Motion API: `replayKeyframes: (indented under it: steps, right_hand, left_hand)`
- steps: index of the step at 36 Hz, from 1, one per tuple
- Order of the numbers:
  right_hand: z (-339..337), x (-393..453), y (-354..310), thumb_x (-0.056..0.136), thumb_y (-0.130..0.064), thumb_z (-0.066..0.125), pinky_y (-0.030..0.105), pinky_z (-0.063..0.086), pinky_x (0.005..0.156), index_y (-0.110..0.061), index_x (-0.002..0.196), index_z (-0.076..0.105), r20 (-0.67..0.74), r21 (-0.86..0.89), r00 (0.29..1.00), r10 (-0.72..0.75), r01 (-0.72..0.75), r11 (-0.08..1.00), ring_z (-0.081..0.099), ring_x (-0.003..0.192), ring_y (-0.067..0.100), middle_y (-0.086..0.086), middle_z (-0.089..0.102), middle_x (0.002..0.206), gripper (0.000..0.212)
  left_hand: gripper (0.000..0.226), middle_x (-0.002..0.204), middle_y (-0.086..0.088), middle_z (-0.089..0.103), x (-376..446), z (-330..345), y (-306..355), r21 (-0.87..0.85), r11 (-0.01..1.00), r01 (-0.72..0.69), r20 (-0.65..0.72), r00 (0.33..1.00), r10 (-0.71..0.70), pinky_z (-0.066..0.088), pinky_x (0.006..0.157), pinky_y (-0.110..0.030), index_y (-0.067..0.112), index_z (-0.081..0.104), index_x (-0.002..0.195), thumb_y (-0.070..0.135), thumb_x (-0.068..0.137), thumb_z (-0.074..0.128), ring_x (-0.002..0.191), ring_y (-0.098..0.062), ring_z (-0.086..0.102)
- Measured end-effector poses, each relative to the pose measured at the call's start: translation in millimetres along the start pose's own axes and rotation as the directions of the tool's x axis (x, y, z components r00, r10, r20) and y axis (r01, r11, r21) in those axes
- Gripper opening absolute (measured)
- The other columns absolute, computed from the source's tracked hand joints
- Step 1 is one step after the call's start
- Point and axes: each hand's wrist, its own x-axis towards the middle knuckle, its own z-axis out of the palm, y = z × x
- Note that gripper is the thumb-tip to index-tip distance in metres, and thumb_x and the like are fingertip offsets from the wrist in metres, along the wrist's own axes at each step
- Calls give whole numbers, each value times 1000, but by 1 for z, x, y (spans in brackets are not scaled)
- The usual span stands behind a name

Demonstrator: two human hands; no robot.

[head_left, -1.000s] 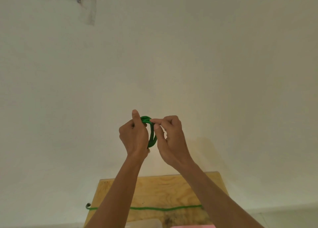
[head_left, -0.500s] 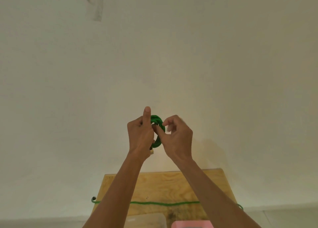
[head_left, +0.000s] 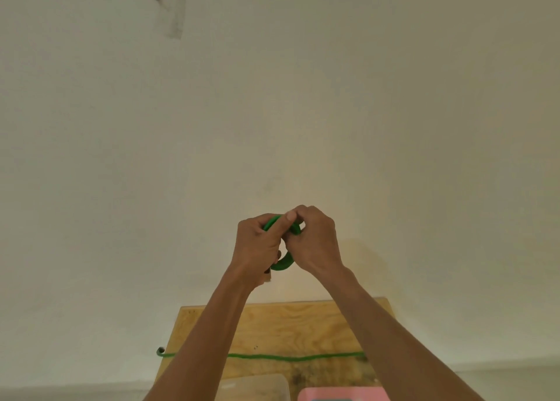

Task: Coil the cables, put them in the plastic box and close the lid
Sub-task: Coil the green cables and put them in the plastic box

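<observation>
A coiled green cable (head_left: 285,262) is held up in front of the pale wall, well above the table. My left hand (head_left: 257,247) grips the coil's left side, its thumb lying across the top loops. My right hand (head_left: 315,243) curls round the coil's right side, with the fingertips at the top. Most of the coil is hidden between the two hands. A second green cable (head_left: 291,356) lies stretched straight across the wooden table (head_left: 291,322). The clear plastic box (head_left: 257,387) shows at the bottom edge, partly behind my left forearm.
A pink object (head_left: 342,394) sits to the right of the box at the frame's bottom edge. The stretched cable's dark end (head_left: 160,351) hangs past the table's left edge. The wall stands right behind the table.
Both hands have closed in over the coil. My left thumb, upright earlier, now lies across the top loops, and my right fingers have wrapped further round the coil.
</observation>
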Motion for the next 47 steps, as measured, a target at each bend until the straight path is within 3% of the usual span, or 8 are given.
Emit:
replayKeyframes:
  steps: [4,9,16,20,32,41,44,47]
  right_hand:
    - [-9,2,2,88,-23,64,39,54,74,-22,101,69,200,-4,980,-13,14,1000,60,89,19,-7,66,96,14]
    - [-24,9,7,87,-16,63,39,53,69,-21,81,66,486,81,872,-57,20,997,60,68,16,3,68,76,8]
    - [-33,11,16,93,-18,64,32,57,74,-16,121,67,754,234,657,-10,-254,939,60,83,13,-5,64,95,28]
    - [-34,10,22,93,-28,68,33,54,75,-12,125,67,781,300,623,-42,-316,900,55,74,13,-9,62,76,36]
    - [-35,25,35,84,-23,77,25,46,58,-5,108,76,760,331,647,-63,-301,895,47,56,12,-2,57,58,30]
    - [-34,24,44,90,-29,72,25,48,56,-11,99,78,650,288,757,-68,-162,944,53,55,12,4,61,67,21]
    - [-25,12,51,94,-36,66,28,52,64,-19,99,77,532,214,844,-65,-60,975,64,70,9,-5,70,80,21]
    - [-13,-9,55,101,-31,54,32,52,89,-24,106,74,402,214,908,-121,35,976,64,99,4,-13,70,105,21]
  left_hand:
    - [29,53,-5,54,2,-9,-5,45,998,-39,42,998,37,33,46,-30,13,79,80,42,80,76,47,-23,33]
    - [31,53,-2,55,0,-15,-9,78,995,-60,132,990,49,30,42,-25,3,78,85,34,86,73,42,-16,33]
    - [38,52,2,57,2,-30,-12,55,998,2,122,993,-9,25,43,-25,-1,76,86,37,80,74,41,-15,33]
    - [43,47,3,47,3,-38,-16,23,996,82,111,990,-84,21,45,-27,-5,74,85,37,78,76,44,-16,24]
    - [48,54,-6,24,1,-44,-17,119,981,155,178,968,-175,21,44,-26,0,72,73,47,78,77,46,-19,16]
    - [61,56,-6,44,4,-40,-26,330,931,157,169,960,-222,29,44,-26,6,62,61,65,75,70,45,-19,31]
    - [57,57,-5,36,3,-37,-28,284,944,168,156,963,-218,26,44,-25,10,57,57,59,84,67,45,-18,25]
    - [53,56,-3,26,0,-29,-33,208,961,181,110,972,-207,23,45,-26,17,61,51,54,90,64,46,-17,21]
